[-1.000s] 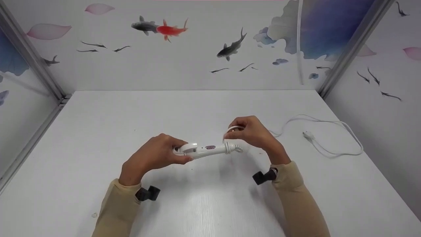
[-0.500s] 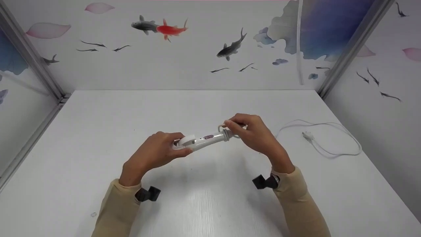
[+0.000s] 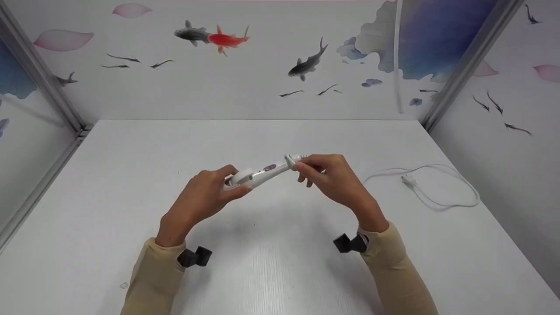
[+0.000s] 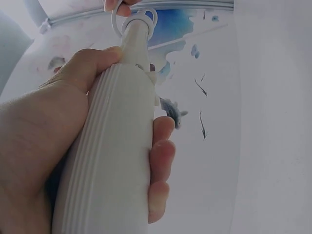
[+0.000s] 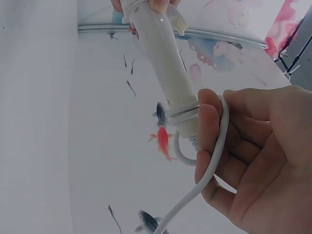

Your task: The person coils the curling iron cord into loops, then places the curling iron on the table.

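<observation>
A white curling iron (image 3: 266,174) with a small purple panel is held above the table, its handle end tilted away to the upper right. My left hand (image 3: 202,194) grips its wide ribbed body (image 4: 117,146), thumb on the near side, fingers curled round the far side. My right hand (image 3: 337,179) is at the handle's end and pinches the white cord (image 5: 210,168) between thumb and fingers. Cord turns (image 5: 184,114) loop round the handle just before its spring-like strain relief. The far end of the body is hidden behind the left hand in the head view.
The rest of the cord (image 3: 474,188) lies in a loose loop on the right of the white table (image 3: 175,144), its plug (image 3: 408,180) inside that loop. Printed wall panels (image 3: 245,87) enclose the back and sides. A small clear scrap lies near the left sleeve.
The iron's handle end has tilted up and away. My right hand has brought the cord round the handle and now holds it close against it. The loop on the table has shifted slightly.
</observation>
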`<state>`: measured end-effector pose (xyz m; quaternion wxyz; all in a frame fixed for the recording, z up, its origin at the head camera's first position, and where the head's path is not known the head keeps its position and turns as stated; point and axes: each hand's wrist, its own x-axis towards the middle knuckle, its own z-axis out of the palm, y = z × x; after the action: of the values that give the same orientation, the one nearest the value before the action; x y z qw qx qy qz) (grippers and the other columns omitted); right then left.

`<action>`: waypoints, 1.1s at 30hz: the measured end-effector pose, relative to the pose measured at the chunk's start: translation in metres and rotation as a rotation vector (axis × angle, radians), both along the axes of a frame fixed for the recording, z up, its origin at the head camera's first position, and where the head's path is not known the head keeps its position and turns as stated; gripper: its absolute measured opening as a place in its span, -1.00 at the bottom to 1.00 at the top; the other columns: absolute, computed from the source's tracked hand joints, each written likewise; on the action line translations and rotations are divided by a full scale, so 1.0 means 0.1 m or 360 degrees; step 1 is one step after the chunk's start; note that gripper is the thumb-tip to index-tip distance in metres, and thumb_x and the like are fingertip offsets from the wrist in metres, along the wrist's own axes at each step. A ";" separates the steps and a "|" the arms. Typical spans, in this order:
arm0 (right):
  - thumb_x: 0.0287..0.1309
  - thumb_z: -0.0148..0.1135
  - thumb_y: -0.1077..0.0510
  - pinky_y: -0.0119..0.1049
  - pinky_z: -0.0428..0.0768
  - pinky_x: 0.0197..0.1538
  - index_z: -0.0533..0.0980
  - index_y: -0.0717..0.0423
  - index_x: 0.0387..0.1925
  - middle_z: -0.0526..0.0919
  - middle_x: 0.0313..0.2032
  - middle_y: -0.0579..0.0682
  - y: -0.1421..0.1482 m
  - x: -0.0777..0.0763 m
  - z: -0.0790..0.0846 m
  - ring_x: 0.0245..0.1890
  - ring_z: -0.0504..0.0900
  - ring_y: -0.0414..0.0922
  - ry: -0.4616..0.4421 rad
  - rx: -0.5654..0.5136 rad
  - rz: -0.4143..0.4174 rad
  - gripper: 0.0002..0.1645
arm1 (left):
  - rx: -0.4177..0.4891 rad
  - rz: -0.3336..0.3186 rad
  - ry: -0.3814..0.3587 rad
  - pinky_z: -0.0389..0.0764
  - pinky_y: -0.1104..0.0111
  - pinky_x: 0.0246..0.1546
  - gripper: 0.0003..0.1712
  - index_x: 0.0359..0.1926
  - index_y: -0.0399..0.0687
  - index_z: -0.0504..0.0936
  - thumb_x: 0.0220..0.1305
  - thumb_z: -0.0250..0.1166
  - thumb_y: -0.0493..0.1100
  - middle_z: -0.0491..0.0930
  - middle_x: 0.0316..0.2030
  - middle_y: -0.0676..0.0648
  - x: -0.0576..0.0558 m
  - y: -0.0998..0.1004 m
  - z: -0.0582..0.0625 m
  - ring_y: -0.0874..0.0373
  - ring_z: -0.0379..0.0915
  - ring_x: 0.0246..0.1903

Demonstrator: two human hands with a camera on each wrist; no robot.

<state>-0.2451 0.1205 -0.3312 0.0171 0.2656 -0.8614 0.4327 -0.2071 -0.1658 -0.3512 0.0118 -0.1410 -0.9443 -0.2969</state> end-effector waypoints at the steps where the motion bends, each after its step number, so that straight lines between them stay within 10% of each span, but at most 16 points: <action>1: 0.38 0.22 0.08 -0.27 0.64 -0.22 0.72 0.11 -0.13 0.74 -0.40 0.04 0.00 0.00 0.00 -0.41 0.64 -0.15 -0.0005 -0.0001 0.0010 -0.76 | 0.0010 0.0005 -0.0005 0.39 0.34 -0.44 -0.55 0.09 -0.04 0.58 0.35 0.28 0.12 0.66 -0.33 -0.11 0.00 0.00 0.00 0.12 0.42 -0.47; 18: 0.40 0.19 0.05 -0.03 0.57 0.14 0.72 0.06 -0.08 0.79 -0.29 0.08 0.10 -0.23 -0.16 -0.17 0.71 -0.08 -0.0238 0.0110 0.0274 -0.73 | 0.0230 -0.0062 0.0041 0.46 0.30 -0.37 -0.61 0.03 0.00 0.59 0.38 0.26 0.14 0.69 -0.25 -0.11 0.01 -0.04 0.03 0.11 0.47 -0.40; 33: 0.31 0.28 0.10 -0.09 0.60 -0.05 0.72 0.15 -0.14 0.74 -0.28 0.03 0.26 -0.53 -0.45 -0.28 0.60 -0.13 -0.0496 0.0109 0.0062 -0.77 | 0.0222 -0.0117 -0.0028 0.45 0.31 -0.37 -0.75 -0.07 0.05 0.63 0.34 0.30 0.05 0.65 -0.29 -0.05 0.01 -0.07 0.03 0.12 0.44 -0.40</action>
<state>-0.2978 0.1461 -0.3767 -0.1342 0.2123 -0.8625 0.4393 -0.2060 -0.1724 -0.3481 0.0024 -0.1717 -0.9157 -0.3634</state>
